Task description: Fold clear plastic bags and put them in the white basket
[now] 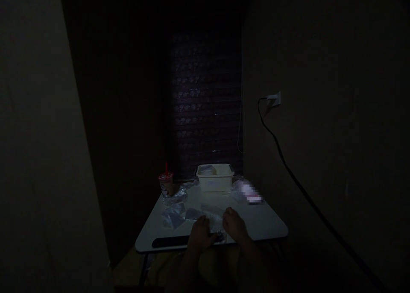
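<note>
In the dim head view my left hand point(200, 234) rests palm down near the front edge of a small white table point(256, 224). Its thumb is spread away from the fingers, which lie against clear plastic wrapping. My right hand point(235, 225) is closed, with curled fingers at the right end of a clear plastic bag point(213, 210). Between the hands the plastic runs toward the table's front edge. To the left lie more crumpled plastic bags point(174, 216). Fine detail at the fingertips is lost in the dark.
A white plastic bin point(215, 184) with packets inside stands at the back. Left of it is a drink cup point(166, 185) with a red straw. A blurred pale item point(250, 192) lies at right. A black slot point(169, 241) lines the front edge; a cable point(297, 184) hangs along the right wall.
</note>
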`<state>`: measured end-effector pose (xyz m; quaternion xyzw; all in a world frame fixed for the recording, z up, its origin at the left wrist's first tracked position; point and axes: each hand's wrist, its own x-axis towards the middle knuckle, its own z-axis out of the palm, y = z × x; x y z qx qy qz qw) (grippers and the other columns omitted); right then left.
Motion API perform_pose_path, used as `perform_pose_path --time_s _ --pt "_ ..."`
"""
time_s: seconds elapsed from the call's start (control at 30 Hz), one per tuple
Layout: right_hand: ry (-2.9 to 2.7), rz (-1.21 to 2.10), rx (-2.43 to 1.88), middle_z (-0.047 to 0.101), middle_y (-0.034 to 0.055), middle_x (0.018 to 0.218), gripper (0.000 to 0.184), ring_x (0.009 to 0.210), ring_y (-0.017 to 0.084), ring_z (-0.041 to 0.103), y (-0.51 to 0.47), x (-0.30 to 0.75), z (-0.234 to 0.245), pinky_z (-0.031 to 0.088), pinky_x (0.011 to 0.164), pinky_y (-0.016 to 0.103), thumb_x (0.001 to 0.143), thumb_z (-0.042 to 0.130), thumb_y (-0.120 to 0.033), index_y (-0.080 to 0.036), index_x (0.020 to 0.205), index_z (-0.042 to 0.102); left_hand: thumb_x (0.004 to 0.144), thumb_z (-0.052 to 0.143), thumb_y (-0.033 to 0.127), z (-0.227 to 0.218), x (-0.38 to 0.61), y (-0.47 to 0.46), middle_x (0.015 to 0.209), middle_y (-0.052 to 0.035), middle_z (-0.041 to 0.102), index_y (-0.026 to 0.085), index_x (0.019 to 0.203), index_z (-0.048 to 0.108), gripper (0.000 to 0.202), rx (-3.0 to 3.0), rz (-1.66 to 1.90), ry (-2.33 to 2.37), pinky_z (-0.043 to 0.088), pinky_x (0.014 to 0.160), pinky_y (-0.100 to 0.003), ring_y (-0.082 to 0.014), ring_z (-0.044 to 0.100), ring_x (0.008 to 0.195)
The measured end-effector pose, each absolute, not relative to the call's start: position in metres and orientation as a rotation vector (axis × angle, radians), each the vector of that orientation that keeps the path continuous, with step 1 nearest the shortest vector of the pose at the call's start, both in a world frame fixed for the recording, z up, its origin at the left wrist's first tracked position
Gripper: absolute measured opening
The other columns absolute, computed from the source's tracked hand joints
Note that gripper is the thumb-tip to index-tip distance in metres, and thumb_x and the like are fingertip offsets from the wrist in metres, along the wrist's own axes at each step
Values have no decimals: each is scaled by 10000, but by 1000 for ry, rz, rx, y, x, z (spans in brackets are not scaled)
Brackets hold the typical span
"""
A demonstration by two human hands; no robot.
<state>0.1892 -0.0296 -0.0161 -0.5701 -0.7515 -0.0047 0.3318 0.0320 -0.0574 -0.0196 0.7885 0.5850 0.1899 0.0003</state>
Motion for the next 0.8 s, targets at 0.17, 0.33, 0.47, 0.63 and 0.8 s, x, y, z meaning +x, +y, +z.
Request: perform_pose_path --time_s 0.17,0.33,0.47,0.63,0.8 --pt "-1824 -35 -1552 565 65 793 216 791 145 506 -19 197 -22 345 716 224 753 367 -141 -173 715 577 758 325 452 -21 32 -58 1207 -134 433 102 1115 454 517 2443 622 1894 263 932 -343 -235 351 1130" --pt "-1656 -19 -1619 582 83 766 281 752 150 526 -9 205 -31 359 681 230 794 285 -157 -136 758 563 791 282 363 -19 32 -57 1168 -140 464 72 1092 463 456 2422 627 1933 246 935 -340 -234 356 1119" --pt "-1577 4 -1633 587 77 757 280 742 145 537 -5 208 -36 367 656 219 798 274 -169 -144 780 553 776 308 289 -18 32 -58 1124 -138 484 70 1069 468 399 2433 626 1922 272 905 -319 -223 389 1072" --pt "-1537 49 -1607 596 78 803 250 776 150 540 -1 209 -41 385 667 230 765 310 -160 -142 839 548 754 340 223 -15 31 -60 1048 -91 505 143 1110 434 377 2449 631 1903 320 833 -283 -185 449 966" --pt "-1580 87 -1551 597 36 870 307 808 131 543 -1 208 -42 397 706 225 693 344 -90 -187 901 547 746 356 199 -12 31 -64 1036 -76 495 188 984 530 296 2501 629 1878 299 830 -319 -208 405 983"
